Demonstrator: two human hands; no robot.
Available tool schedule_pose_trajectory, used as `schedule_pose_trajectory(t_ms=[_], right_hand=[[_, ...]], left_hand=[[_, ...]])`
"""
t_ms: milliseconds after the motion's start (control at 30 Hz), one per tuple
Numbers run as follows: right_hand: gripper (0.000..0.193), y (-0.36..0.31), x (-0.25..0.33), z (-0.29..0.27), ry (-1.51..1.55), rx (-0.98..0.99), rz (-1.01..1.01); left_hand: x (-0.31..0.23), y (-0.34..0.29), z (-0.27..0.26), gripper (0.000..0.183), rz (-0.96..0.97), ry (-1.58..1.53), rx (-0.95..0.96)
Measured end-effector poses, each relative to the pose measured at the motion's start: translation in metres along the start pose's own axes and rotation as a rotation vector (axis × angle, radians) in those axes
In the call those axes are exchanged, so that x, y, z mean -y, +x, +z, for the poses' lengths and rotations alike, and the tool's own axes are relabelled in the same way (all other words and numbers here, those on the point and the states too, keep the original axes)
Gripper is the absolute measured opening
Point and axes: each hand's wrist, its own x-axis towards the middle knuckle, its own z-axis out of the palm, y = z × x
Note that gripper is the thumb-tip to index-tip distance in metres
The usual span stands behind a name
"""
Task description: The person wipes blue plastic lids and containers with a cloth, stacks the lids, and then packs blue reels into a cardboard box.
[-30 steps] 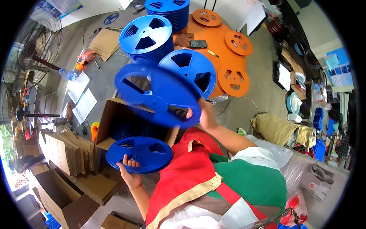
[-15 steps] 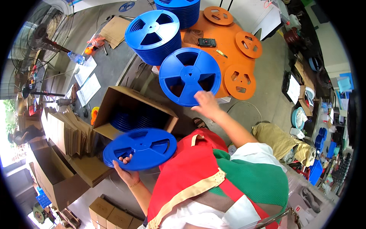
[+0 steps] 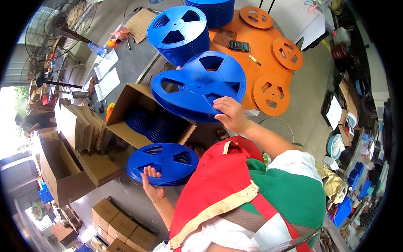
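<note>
My left hand [image 3: 153, 185] is closed on the rim of a small stack of blue plastic reels [image 3: 166, 159], its fingers reaching through an opening in the top one. In my right hand [image 3: 231, 114] is the edge of another blue reel [image 3: 184, 94], tilted and partly blurred. It overlaps the top of a blue reel stack [image 3: 226, 71] near the orange table, so I cannot tell whether they touch. Between my hands and to the left, an open cardboard box [image 3: 131, 101] lies with its mouth toward me; rows of dark blue reels [image 3: 161, 128] stand inside.
Taller blue reel stacks [image 3: 176, 27] stand farther back. On the orange tabletop [image 3: 262, 56] lie orange discs [image 3: 271, 95] and a black handheld device [image 3: 239, 45]. Flattened cardboard [image 3: 79, 122] and an open carton [image 3: 58, 168] are at left; closed boxes [image 3: 121, 227] sit at lower left.
My right hand, empty and over the stack before, has closed on a blue reel and tilted it up leftward. The reels in my left hand have shifted slightly; the view has shifted too.
</note>
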Motion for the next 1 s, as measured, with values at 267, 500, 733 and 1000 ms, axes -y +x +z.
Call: schedule_pose_trajectory(t_ms=[267,500,733,1000], right_hand=[[0.058,-0.011,-0.007,0.033,1.603,-0.075,1.398],[0.047,-0.043,-0.059,0.058,0.468,0.158,0.893],[0.077,-0.068,-0.143,-0.008,-1.101,0.731,0.269],[0.035,-0.009,-0.014,0.000,-0.323,0.045,-0.153]], left_hand=[[0.027,-0.009,0.043,0.060,-0.027,-0.008,0.227],[0.016,-0.011,0.037,0.042,-0.121,-0.229,0.587],[0.011,-0.007,0.028,0.025,0.033,-0.137,0.198],[-0.003,0.001,-0.001,0.033,0.063,0.075,0.141]])
